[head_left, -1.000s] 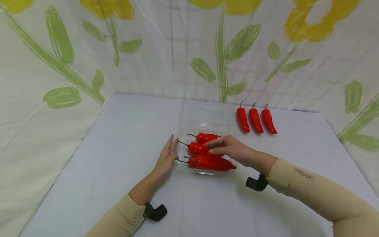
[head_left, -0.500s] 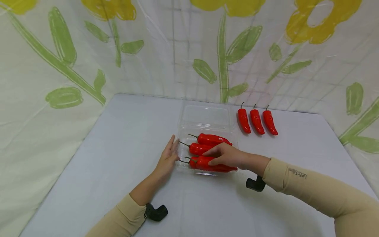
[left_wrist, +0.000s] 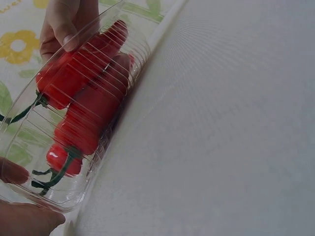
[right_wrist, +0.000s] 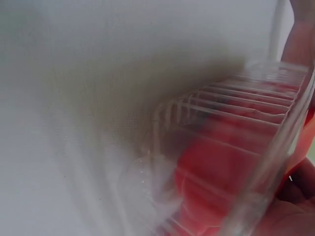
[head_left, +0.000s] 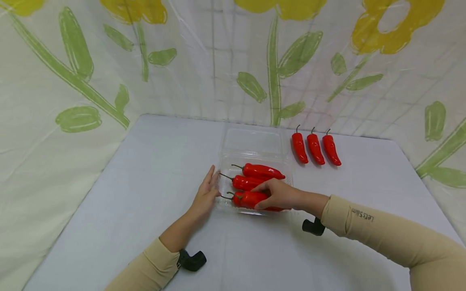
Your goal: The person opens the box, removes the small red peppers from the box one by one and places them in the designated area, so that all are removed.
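Observation:
A clear plastic clamshell container stands on the table with several red peppers in it, stems to the left. My left hand lies along the container's left side, fingers fairly straight and touching it; in the left wrist view its thumb is by the near corner. With thumb and fingers my right hand grips the front red pepper, which lies over another pepper. A middle pepper and a back pepper lie behind it. The right wrist view is blurred.
The container's clear lid lies folded back behind it. Three more red peppers lie in a row at the back right of the white table. A flower-painted curtain hangs behind the table.
My right hand has come down and toward the front, from above the middle pepper onto the front one, and closed its fingers on it. The left hand keeps its place.

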Motion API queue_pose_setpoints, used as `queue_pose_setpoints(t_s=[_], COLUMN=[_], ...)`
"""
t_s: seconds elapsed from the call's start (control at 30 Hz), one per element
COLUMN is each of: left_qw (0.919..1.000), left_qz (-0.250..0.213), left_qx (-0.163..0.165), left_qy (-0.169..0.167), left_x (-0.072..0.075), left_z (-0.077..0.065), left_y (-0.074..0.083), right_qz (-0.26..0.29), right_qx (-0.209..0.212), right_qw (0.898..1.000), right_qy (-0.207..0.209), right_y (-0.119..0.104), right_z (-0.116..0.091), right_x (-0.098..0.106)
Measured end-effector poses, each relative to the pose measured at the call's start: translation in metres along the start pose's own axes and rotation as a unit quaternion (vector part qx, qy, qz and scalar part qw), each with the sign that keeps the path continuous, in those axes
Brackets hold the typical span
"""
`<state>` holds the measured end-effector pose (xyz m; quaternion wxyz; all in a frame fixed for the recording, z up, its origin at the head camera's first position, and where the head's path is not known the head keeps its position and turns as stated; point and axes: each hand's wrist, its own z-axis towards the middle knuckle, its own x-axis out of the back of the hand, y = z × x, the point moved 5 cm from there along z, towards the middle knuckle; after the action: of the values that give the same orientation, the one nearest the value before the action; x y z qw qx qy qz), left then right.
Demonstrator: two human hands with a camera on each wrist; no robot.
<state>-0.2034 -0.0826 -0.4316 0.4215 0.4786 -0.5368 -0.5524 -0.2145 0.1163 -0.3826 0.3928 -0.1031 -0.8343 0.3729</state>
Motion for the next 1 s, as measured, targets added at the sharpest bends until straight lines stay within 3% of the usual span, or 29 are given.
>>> queue_pose_setpoints(t_s=[0.47,0.8,1.0], left_qw=[1.0000,0.9999,0.9999], left_qz=[-0.005,-0.010,-0.006], left_qx=[0.003,0.008,0.009], left_qy=[-0.002,-0.001,0.000], left_x=[0.000,0.000,-0.001], left_z=[0.000,0.000,-0.001], left_y=[0.001,0.001,0.002], right_qz=[-0.019,0.037,0.090], right_qx=[0.039,0.069,0.059], right_qw=[0.999,0.997,0.994], right_qy=[-0.001,0.011,0.008], right_y=[0.004,-0.004,-0.004], right_z=[0.002,-0.001,-0.002], right_x=[0.002,0.014,0.014])
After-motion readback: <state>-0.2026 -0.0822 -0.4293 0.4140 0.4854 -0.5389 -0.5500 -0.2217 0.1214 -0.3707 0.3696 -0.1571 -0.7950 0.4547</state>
